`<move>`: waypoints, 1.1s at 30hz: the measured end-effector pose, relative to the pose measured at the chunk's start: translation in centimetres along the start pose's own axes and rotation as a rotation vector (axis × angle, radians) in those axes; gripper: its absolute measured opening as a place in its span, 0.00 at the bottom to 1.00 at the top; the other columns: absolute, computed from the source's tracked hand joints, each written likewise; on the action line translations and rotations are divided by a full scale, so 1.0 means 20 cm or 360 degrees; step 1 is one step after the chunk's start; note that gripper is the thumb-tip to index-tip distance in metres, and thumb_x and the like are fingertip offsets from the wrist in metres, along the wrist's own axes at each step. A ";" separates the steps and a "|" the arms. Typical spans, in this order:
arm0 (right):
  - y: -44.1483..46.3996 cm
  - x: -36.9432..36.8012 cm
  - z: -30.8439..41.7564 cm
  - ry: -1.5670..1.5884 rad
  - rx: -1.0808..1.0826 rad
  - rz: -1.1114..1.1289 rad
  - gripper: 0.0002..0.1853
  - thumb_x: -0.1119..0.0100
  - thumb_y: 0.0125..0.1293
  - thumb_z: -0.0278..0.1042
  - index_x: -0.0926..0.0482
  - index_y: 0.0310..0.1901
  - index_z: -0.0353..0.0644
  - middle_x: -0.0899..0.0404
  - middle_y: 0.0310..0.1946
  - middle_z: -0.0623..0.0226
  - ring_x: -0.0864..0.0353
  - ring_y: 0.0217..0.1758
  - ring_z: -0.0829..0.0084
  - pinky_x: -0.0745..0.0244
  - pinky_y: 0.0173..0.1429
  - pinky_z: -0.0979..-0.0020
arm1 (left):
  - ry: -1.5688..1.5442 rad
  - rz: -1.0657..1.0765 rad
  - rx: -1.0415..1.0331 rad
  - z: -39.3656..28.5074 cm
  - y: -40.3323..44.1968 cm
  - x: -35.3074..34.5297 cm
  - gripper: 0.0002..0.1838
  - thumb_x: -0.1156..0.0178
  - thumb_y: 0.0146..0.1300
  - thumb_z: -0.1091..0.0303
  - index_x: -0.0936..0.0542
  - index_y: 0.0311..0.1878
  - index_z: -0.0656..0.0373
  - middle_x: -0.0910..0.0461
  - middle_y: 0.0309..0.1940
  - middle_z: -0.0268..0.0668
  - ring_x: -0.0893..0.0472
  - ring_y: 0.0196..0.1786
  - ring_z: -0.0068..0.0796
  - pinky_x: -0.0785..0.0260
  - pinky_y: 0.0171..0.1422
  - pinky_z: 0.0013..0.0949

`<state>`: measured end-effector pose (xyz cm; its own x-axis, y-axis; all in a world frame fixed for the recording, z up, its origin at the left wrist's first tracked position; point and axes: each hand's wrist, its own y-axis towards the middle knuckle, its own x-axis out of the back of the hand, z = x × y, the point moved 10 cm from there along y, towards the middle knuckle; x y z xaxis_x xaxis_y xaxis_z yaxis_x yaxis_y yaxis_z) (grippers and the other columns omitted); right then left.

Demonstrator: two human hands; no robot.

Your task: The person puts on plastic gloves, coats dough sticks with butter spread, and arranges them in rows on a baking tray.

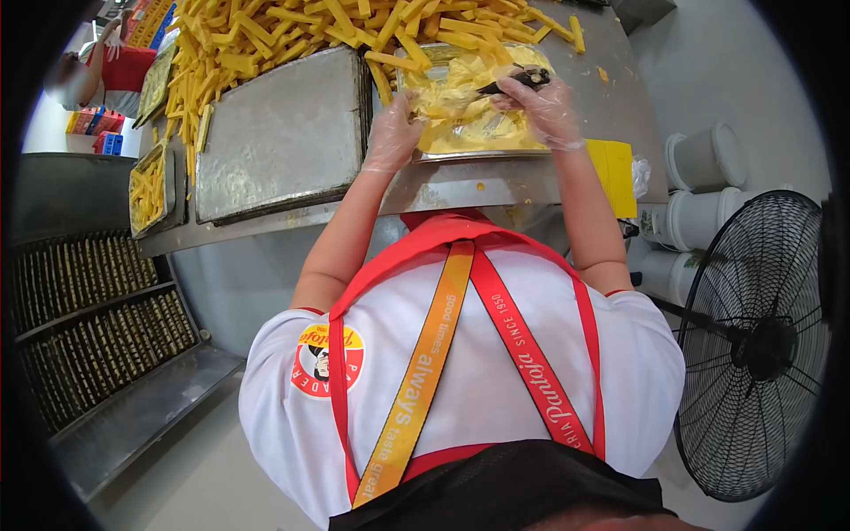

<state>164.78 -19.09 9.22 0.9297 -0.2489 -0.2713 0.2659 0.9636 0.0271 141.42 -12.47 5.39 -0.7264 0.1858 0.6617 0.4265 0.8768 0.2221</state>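
Note:
A shallow metal tray (482, 156) with smeared, creamy yellow spread (485, 131) lies at the table's front edge. My right hand (546, 108), in a clear plastic glove, is closed round a black-handled tool (524, 80) over the tray. The tool points left, and its far end is lost in the spread. My left hand (394, 134), gloved too, is at the tray's left side with its fingers curled together. What they grip, if anything, I cannot make out. Yellow sticks (354, 26) lie in a big heap just behind the tray, some leaning over its rim.
Upturned or flat metal baking trays (279, 133) lie left of my left hand. A small tray of sticks (149, 190) is farther left. A tray rack (97, 310) stands at left, a black fan (766, 345) and white buckets (708, 159) at right. Another person (119, 75) stands upper left.

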 end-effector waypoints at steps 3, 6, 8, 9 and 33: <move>0.07 0.10 -0.21 0.0010 -0.0098 -0.0091 0.09 0.32 0.63 0.25 0.20 0.42 0.31 0.17 0.32 0.61 0.15 0.30 0.72 0.17 0.36 0.72 | 0.0053 -0.0015 0.0037 -0.02 0.01 0.01 0.24 0.36 0.56 0.72 0.26 0.58 0.60 0.17 0.36 0.52 0.17 0.42 0.54 0.25 0.46 0.47; 0.12 0.23 -0.21 -0.0584 -0.0057 -0.0227 0.09 0.32 0.64 0.25 0.21 0.43 0.32 0.17 0.33 0.60 0.14 0.29 0.71 0.16 0.36 0.71 | 0.0043 -0.0041 -0.0007 -0.03 0.02 0.02 0.25 0.36 0.55 0.72 0.27 0.58 0.60 0.17 0.36 0.53 0.17 0.42 0.55 0.25 0.46 0.48; 0.09 0.17 -0.18 -0.0335 0.0023 -0.0144 0.09 0.33 0.64 0.26 0.21 0.42 0.32 0.17 0.33 0.61 0.14 0.29 0.72 0.16 0.36 0.71 | 0.0036 -0.0056 -0.0027 -0.04 0.02 0.02 0.25 0.36 0.56 0.72 0.27 0.58 0.60 0.17 0.36 0.54 0.17 0.42 0.56 0.25 0.46 0.49; 0.06 0.12 -0.13 -0.0210 0.0061 -0.0106 0.09 0.33 0.64 0.26 0.21 0.42 0.32 0.17 0.33 0.62 0.14 0.30 0.72 0.16 0.35 0.72 | 0.0034 -0.0042 -0.0017 -0.03 0.03 0.02 0.25 0.37 0.56 0.73 0.27 0.58 0.60 0.17 0.36 0.54 0.17 0.42 0.56 0.25 0.46 0.49; 0.05 0.01 -0.18 0.0051 0.0018 -0.0153 0.06 0.36 0.63 0.26 0.22 0.37 0.34 0.17 0.30 0.63 0.14 0.29 0.71 0.17 0.36 0.72 | 0.0065 -0.0015 -0.0306 -0.08 0.02 0.01 0.13 0.35 0.53 0.69 0.17 0.43 0.59 0.16 0.34 0.46 0.15 0.37 0.45 0.24 0.43 0.41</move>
<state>164.34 -17.74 5.81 0.8913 -0.3365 -0.3037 0.3562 0.9343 0.0101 142.31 -12.78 6.71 -0.7100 0.1566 0.6866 0.5179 0.7768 0.3583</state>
